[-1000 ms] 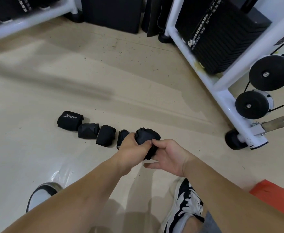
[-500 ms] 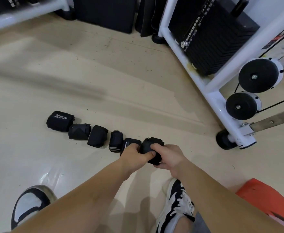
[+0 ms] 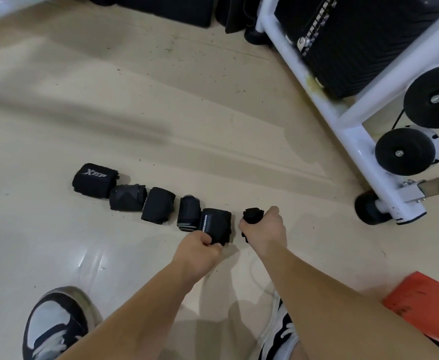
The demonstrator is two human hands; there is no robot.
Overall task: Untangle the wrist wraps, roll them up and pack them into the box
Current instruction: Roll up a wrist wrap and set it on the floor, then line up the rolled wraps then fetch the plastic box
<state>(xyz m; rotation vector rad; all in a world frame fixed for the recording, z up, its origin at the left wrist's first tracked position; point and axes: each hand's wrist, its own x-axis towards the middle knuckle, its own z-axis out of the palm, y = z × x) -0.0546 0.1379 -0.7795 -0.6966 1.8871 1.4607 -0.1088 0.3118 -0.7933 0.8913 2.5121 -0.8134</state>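
Observation:
Several rolled black wrist wraps lie in a row on the floor, from the XTEP roll (image 3: 93,180) at the left to a roll with white lettering (image 3: 217,224) at the right. My left hand (image 3: 197,252) has its fingers curled on the near end of that lettered roll. Just to its right, my right hand (image 3: 265,229) grips another rolled black wrap (image 3: 253,215) and holds it close to the floor. An orange box (image 3: 421,302) sits at the lower right, partly cut off by the frame edge.
A white gym machine frame (image 3: 343,118) with a black weight stack (image 3: 356,42) and black pulleys (image 3: 405,152) stands at the right. My left shoe (image 3: 54,326) and right shoe (image 3: 283,333) are near the bottom. Beige floor stretches beyond the row.
Both hands held the last roll together before. Now my left hand has let go and moved to the lettered roll, while my right hand has carried the last roll to the right end of the row.

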